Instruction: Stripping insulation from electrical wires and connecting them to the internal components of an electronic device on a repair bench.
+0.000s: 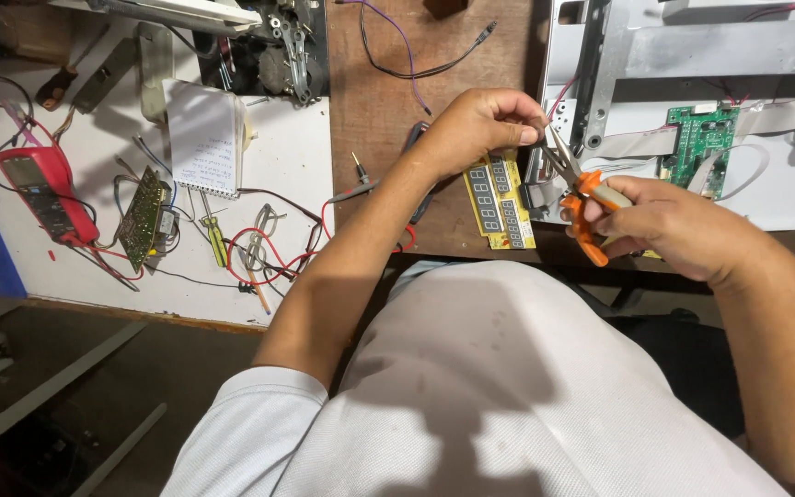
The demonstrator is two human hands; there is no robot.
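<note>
My left hand (480,129) grips the top edge of a yellow display board (501,202) with several digit modules, holding it above the brown table edge. My right hand (683,225) is closed around orange-handled needle-nose pliers (581,207). The pliers' tips (554,152) point up to the board's upper right corner, right beside my left fingers. A grey ribbon cable (535,195) hangs by the board's right side.
A white metal chassis (692,55) with a green circuit board (701,138) lies at the back right. On the white sheet at left are a red multimeter (43,189), a small circuit board (144,216), a notepad (202,138), a screwdriver (215,235) and tangled wires (269,248).
</note>
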